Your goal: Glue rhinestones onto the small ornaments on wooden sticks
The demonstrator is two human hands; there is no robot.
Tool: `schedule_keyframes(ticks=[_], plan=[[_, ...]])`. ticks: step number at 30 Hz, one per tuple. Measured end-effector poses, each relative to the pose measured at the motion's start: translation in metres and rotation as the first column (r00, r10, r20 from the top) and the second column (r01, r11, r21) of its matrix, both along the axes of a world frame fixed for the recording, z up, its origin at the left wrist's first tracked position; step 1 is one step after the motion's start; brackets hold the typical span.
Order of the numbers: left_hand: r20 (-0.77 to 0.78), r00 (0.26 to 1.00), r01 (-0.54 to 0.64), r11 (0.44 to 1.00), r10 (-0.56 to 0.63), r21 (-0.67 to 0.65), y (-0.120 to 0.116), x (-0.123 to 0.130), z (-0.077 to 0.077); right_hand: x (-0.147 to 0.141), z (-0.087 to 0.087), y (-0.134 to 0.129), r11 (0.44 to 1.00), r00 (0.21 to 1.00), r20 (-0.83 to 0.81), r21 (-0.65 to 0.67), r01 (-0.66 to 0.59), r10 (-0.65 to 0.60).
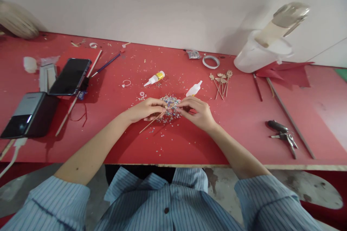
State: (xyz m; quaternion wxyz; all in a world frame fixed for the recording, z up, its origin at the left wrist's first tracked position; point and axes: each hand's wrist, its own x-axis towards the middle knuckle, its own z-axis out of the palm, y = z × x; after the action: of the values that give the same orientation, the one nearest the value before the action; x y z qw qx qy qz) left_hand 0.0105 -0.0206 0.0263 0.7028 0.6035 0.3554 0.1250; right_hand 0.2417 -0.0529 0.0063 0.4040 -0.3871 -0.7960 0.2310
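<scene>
Red table (173, 148) was pretty messy: glittery bits (170, 118) heaped mid-frame, glue bottles (157, 77) just above, keys (285, 136) lower right, paintbrush (108, 63) upper left.

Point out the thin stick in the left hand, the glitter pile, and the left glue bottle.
Thin wooden stick (149, 124): head view, middle of the shaft.
Glitter pile (171, 116): head view, nearer side.
Left glue bottle (155, 78): head view, white body beside the label.

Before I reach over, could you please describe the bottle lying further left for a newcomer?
On the red table, find the pile of glittery chips. Beyond it, slightly left, lies a white bottle, nozzle pointing left; the neighbouring bottle points right.
</scene>
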Motion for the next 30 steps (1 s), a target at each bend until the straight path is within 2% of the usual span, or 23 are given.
schedule_keyframes(ticks=[6, 19, 21, 23, 26, 30], plan=[[-0.030, 0.999, -0.031, 1.000, 0.031, 0.006, 0.000, -0.001, 0.001, -0.004, -0.003, -0.001, 0.999, 0.999, -0.026, 0.046, 0.029, -0.027], [0.042, 0.998, -0.050, 0.997, 0.052, -0.050, 0.003, -0.005, -0.006, -0.004, -0.005, -0.001, 1.000, 0.998, -0.059, 0.020, 0.021, -0.020], [0.043, 0.998, -0.044, 0.998, 0.046, -0.048, 0.003, -0.005, -0.005, -0.005, -0.005, -0.002, 0.999, 0.995, -0.094, -0.027, 0.033, -0.035], [0.032, 0.999, -0.037, 0.998, 0.038, -0.042, 0.003, -0.006, -0.004, -0.006, -0.005, -0.002, 0.989, 0.982, -0.179, -0.139, 0.041, -0.066], [0.011, 1.000, -0.010, 0.999, 0.011, -0.036, 0.002, -0.006, -0.003, -0.009, -0.006, -0.003, 0.943, 0.932, -0.340, -0.333, 0.004, -0.124], [0.012, 1.000, 0.018, 0.999, -0.017, -0.037, 0.002, -0.006, -0.001, -0.012, -0.006, -0.004, 0.879, 0.901, -0.410, -0.471, -0.073, -0.144]])
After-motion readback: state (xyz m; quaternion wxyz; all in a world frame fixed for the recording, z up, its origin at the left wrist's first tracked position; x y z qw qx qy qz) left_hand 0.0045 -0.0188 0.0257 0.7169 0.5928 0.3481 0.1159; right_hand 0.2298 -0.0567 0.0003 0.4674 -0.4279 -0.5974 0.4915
